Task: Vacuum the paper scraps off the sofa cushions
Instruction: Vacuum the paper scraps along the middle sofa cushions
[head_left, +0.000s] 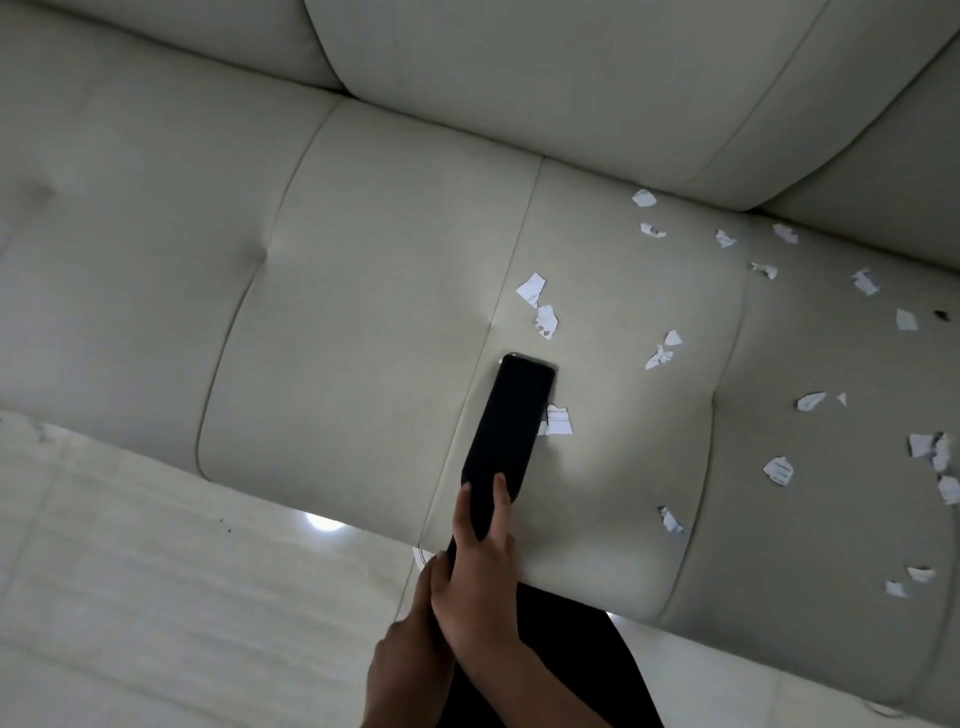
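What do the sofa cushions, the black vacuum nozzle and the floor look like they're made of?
Sofa cushions: probably leather or faux leather; smooth, faintly sheened off-white skin, stitched seams, tufted dimples. Vacuum nozzle: likely hard plastic; matte black, flat rigid shape. Floor: seemingly polished tile; glossy, reflecting a round light.

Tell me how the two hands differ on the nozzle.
The right hand grips farther forward on the nozzle; the left hand grips behind it, nearer the body. The right hand's fingers show, curled round the nozzle's edges; the left hand's are mostly hidden. Both hold the nozzle.
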